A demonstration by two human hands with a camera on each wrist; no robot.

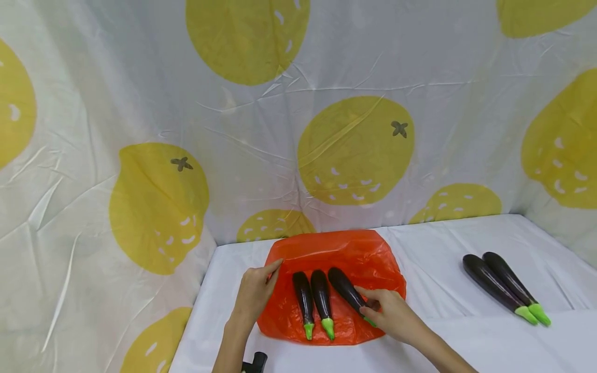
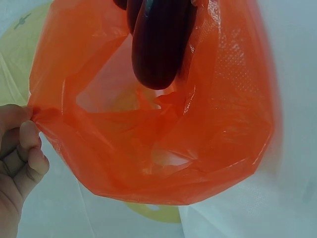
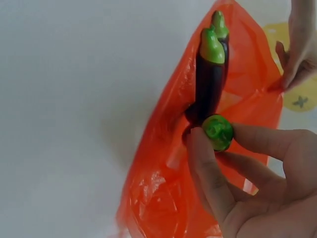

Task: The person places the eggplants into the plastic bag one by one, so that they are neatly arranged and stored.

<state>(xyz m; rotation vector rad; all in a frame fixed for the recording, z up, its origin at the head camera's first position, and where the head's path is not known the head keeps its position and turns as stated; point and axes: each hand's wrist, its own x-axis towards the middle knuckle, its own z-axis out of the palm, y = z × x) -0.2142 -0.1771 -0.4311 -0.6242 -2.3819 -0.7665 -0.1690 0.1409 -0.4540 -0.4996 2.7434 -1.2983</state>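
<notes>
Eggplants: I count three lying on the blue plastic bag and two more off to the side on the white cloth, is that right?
Nearly. The plastic bag is orange, not blue, as the head view shows. The rest holds: three eggplants lie on it, and two more eggplants lie off to the side on the white cloth.

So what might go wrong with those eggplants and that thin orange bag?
The left hand pinches only a corner of the crinkly orange plastic bag, so the film could slip free. The right hand grips the third dark purple eggplant by its green stem alone; it might twist loose.
</notes>
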